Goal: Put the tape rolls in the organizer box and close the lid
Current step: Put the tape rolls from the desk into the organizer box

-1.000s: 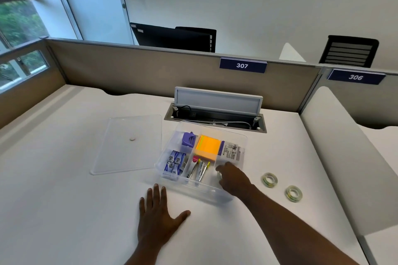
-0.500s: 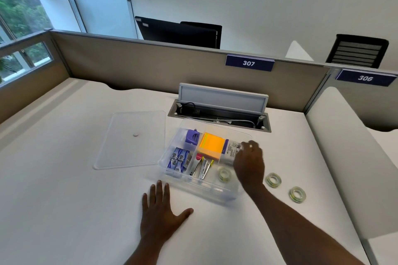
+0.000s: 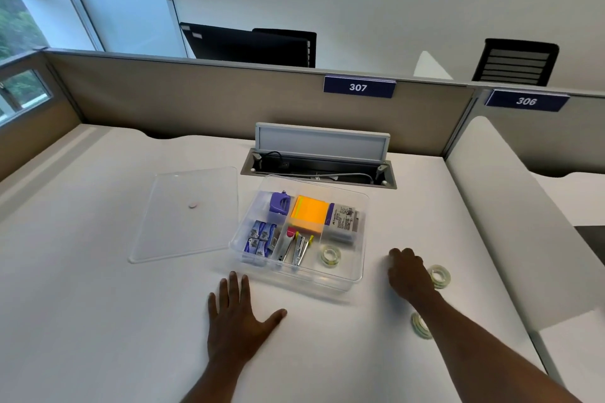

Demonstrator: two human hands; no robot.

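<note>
The clear organizer box [image 3: 355, 278] sits mid-desk with its lid off. One tape roll [image 3: 330, 255] lies in its front right compartment. Its clear lid [image 3: 186, 212] lies flat on the desk to the left. Two more tape rolls rest on the desk right of the box: one [image 3: 439, 276] touches the outer edge of my right hand [image 3: 407, 275], the other [image 3: 420, 325] is partly hidden by my forearm. My right hand hovers palm down with fingers bent and holds nothing. My left hand [image 3: 239, 314] lies flat and spread on the desk in front of the box.
The box also holds a purple sharpener [image 3: 280, 202], orange sticky notes [image 3: 311, 214], staple boxes [image 3: 262, 238] and staplers [image 3: 298, 247]. An open cable tray [image 3: 319, 170] sits behind it. A white divider [image 3: 510, 222] borders the desk on the right.
My right hand left the box, where a tape roll now lies, and moved right and down to the rolls on the desk. The left hand stayed flat.
</note>
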